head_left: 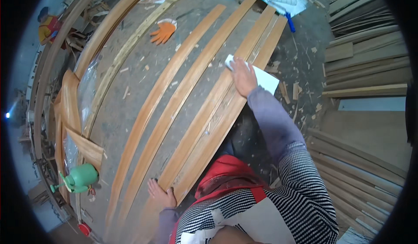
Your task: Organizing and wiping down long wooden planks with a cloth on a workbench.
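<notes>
The left hand [163,196] rests unclenched, fingers spread, on the near part of 4 long wooden strips [209,102] lying side by side on a table [139,67]. Farther along, the right hand [244,77] lies over a white sheet [266,80] across the 2 rightmost strips; whether its fingers grip it, I cannot tell. An orange glove [163,32] lies left of the strips.

woodworking workshop: stacked planks [370,48], scattered wood scraps [296,90], long wooden strips [217,91] across worktable [130,122]

Tan strips [213,96], co-worker's vest [53,25] seemingly red
</notes>
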{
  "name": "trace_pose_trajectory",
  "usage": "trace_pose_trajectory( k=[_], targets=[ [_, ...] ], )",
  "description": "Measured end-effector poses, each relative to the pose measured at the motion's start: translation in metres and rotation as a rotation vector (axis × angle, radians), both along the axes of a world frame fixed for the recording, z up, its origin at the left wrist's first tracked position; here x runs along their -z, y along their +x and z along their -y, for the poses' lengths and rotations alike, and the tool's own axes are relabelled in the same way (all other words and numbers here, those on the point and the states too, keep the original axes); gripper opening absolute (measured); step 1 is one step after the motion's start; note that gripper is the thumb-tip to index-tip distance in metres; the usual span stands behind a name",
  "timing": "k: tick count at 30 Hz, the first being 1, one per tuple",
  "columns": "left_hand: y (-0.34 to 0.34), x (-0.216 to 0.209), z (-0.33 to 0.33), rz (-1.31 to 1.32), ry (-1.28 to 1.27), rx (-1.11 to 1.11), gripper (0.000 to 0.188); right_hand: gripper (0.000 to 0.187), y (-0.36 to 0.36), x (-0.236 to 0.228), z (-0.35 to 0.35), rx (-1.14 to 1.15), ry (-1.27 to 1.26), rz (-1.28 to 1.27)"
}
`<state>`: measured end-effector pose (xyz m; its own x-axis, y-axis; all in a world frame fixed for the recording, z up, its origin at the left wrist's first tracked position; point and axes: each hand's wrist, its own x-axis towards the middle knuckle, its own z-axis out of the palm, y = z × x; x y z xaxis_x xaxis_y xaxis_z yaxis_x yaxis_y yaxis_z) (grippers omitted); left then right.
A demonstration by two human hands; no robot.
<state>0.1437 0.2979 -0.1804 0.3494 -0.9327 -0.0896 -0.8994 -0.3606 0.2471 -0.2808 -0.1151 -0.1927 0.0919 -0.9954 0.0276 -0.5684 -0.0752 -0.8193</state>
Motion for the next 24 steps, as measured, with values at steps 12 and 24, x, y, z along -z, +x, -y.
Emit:
trace_pose_trajectory(
  k=[12,24],
  targets=[
    [-0.113,-0.028,0.159,-0.134,-0.076,0.267,0.089,0.040,-0.086,0.034,0.086,0.008,-0.058,-0.366],
    [-0.312,-0.007,0.307,-0.044,0.071,0.273,0.079,0.057,-0.123,-0.011,0.088,-0.464,-0.253,-0.251]
  ],
)
